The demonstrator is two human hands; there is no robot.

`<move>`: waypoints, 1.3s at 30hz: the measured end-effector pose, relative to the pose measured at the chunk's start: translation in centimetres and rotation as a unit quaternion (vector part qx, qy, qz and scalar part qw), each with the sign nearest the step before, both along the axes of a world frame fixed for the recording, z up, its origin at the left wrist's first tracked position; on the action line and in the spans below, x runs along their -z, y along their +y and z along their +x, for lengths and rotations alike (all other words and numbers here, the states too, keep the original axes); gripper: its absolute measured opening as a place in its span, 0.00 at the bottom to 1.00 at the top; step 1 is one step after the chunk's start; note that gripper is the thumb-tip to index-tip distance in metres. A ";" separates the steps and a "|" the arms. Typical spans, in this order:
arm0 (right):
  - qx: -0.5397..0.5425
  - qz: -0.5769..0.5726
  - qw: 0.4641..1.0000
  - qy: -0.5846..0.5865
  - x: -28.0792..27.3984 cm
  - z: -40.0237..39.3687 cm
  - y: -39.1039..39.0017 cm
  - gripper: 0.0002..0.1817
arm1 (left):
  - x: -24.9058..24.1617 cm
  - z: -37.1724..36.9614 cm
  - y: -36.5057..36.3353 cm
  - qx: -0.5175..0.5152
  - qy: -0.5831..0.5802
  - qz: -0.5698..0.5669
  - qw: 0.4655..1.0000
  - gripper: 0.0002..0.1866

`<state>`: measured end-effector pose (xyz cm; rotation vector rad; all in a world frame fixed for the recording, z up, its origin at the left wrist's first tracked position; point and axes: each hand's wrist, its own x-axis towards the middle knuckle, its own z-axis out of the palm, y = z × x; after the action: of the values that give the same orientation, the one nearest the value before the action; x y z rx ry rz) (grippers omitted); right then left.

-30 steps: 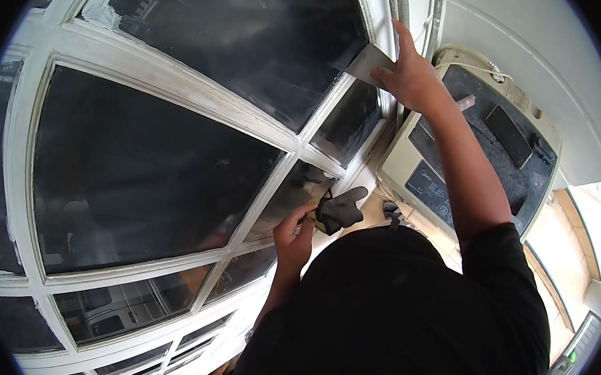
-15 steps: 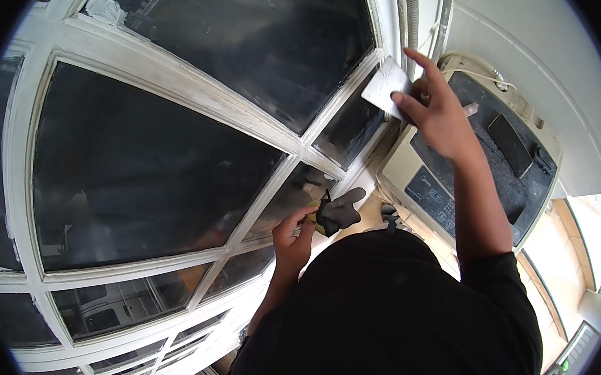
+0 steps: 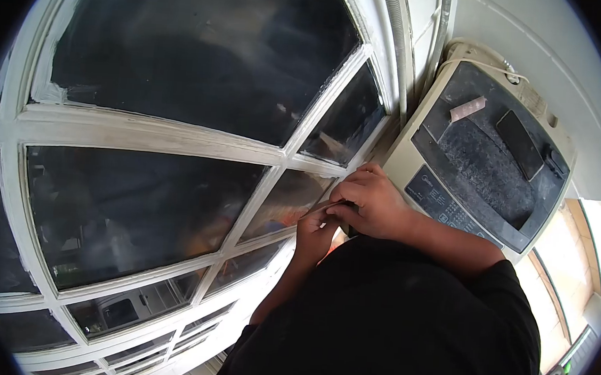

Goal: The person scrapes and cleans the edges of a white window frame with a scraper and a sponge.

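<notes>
My left hand (image 3: 316,236) and my right hand (image 3: 368,200) meet in front of my chest, beside the white window frame (image 3: 290,160). Between their fingertips is a thin, dark, flat piece (image 3: 325,209), too small and too covered to identify. The fingers of both hands are closed around it. My right hand covers most of whatever else lies between the palms. The white card and the yellow-and-dark item seen earlier cannot be made out.
To the right stands a washing machine (image 3: 433,197) with a dusty dark lid. On the lid lie a phone (image 3: 519,145), a pinkish strip (image 3: 467,109) and a small black object (image 3: 557,161). Dark glass panes (image 3: 138,211) fill the left. Grey pipes (image 3: 398,27) run along the corner.
My right hand has come down from the upper pane's edge to my left hand. The white card is no longer visible in it. The view has shifted slightly.
</notes>
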<state>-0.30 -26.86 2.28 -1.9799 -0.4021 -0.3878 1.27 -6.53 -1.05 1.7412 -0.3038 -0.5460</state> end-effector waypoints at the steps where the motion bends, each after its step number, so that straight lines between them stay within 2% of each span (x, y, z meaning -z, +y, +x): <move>1: -0.009 0.003 1.000 0.004 0.1 0.0 0.0 0.11 | -0.2 -0.2 -0.4 -0.021 -0.009 -0.006 1.000 0.13; 2: 0.033 0.032 0.999 -0.026 0.1 0.0 0.0 0.13 | -0.5 -0.5 -0.7 -0.031 -0.005 -0.003 0.999 0.13; 3: 0.074 0.061 0.994 -0.055 0.1 -0.1 -0.1 0.16 | -0.8 -0.6 -0.9 -0.039 -0.076 0.018 0.996 0.13; 4: 0.065 0.064 0.995 -0.051 0.3 -0.4 -0.6 0.16 | -1.0 -0.7 -1.0 -0.047 -0.146 0.040 0.987 0.13; 5: 0.065 -0.002 0.997 -0.042 0.7 -1.1 -1.7 0.18 | -0.8 -0.8 -0.9 -0.056 -0.142 0.044 0.987 0.13; 6: 0.064 -0.069 0.995 -0.034 1.2 -1.5 -2.3 0.20 | -0.8 -0.9 -0.8 -0.106 -0.073 0.025 0.991 0.13; 7: 0.054 -0.066 0.996 -0.032 1.6 -1.7 -2.5 0.20 | -0.8 -1.0 -0.8 -0.156 -0.004 0.004 0.988 0.13; 9: -0.018 -0.103 0.990 0.091 2.7 -1.9 -2.4 0.23 | -0.7 -1.6 -1.1 -0.188 0.002 -0.026 0.982 0.13; 14: -0.016 -0.115 0.989 0.088 4.5 -1.9 -1.4 0.15 | -1.0 -2.3 -2.2 -0.189 -0.048 -0.011 0.981 0.13; 16: -0.046 0.000 0.991 0.125 4.5 -1.3 -1.7 0.10 | -0.9 -2.3 -1.5 -0.194 -0.044 -0.023 0.980 0.13; 17: -0.042 -0.001 0.992 0.121 4.3 -1.2 -2.0 0.10 | -0.9 -2.3 -1.1 -0.200 -0.037 -0.036 0.978 0.13; 19: -0.065 0.099 0.986 0.114 3.4 -0.9 -2.7 0.05 | -1.1 -2.4 -0.2 -0.189 -0.064 -0.043 0.979 0.12; 20: -0.063 0.091 0.988 0.108 3.3 -0.7 -2.9 0.05 | -1.2 -2.5 0.3 -0.184 -0.088 -0.047 0.978 0.14; 22: -0.032 0.294 0.932 0.209 3.1 -0.1 -3.0 0.05 | -0.5 -2.7 1.9 -0.221 -0.082 -0.052 0.970 0.16; 23: -0.031 0.286 0.936 0.202 2.4 0.6 -3.5 0.05 | -0.3 -2.8 2.7 -0.258 -0.071 -0.047 0.962 0.18; 25: -0.002 0.431 0.879 0.201 -0.2 2.0 -4.5 0.07 | -1.2 -3.5 4.5 -0.280 -0.091 -0.051 0.954 0.17; 27: 0.097 0.412 0.898 0.120 -3.4 3.5 -4.8 0.06 | -1.6 -3.8 5.1 -0.287 -0.098 -0.064 0.951 0.18; 28: 0.118 0.439 0.890 0.018 -2.9 5.3 -5.0 0.06 | -1.7 -4.2 5.5 -0.301 -0.107 -0.069 0.945 0.17; 29: 0.118 0.430 0.895 0.010 -3.0 6.7 -5.3 0.06 | -1.6 -4.7 6.1 -0.299 -0.109 -0.082 0.944 0.17; 31: 0.288 0.274 0.913 -0.096 -4.1 8.5 -5.0 0.05 | -0.9 -5.8 7.7 -0.299 -0.098 -0.066 0.947 0.16; 33: 0.302 0.237 0.920 -0.079 -4.6 9.0 -3.4 0.04 | -0.6 -7.1 9.0 -0.300 -0.089 -0.074 0.947 0.15; 34: 0.342 0.065 0.924 -0.155 -3.4 9.4 -2.5 0.05 | -0.8 -7.8 9.6 -0.283 -0.105 -0.057 0.952 0.16; 35: 0.370 -0.106 0.894 -0.229 -2.5 9.9 -1.6 0.07 | -0.8 -8.4 10.2 -0.266 -0.122 -0.040 0.955 0.17; 36: 0.319 -0.102 0.907 -0.255 -2.2 9.5 -0.5 0.09 | -0.2 -8.7 10.9 -0.265 -0.135 -0.042 0.954 0.15; 37: 0.313 -0.107 0.907 -0.262 -2.2 9.4 0.1 0.09 | -0.2 -9.0 11.4 -0.270 -0.137 -0.050 0.952 0.15; 39: 0.392 -0.174 0.861 -0.274 -2.0 8.9 0.6 0.08 | -0.3 -9.8 12.5 -0.254 -0.147 -0.056 0.954 0.13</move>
<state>8.65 -26.22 4.31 -2.3054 0.0264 -1.5114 -8.55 5.99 -0.71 1.7034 -0.0815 0.1041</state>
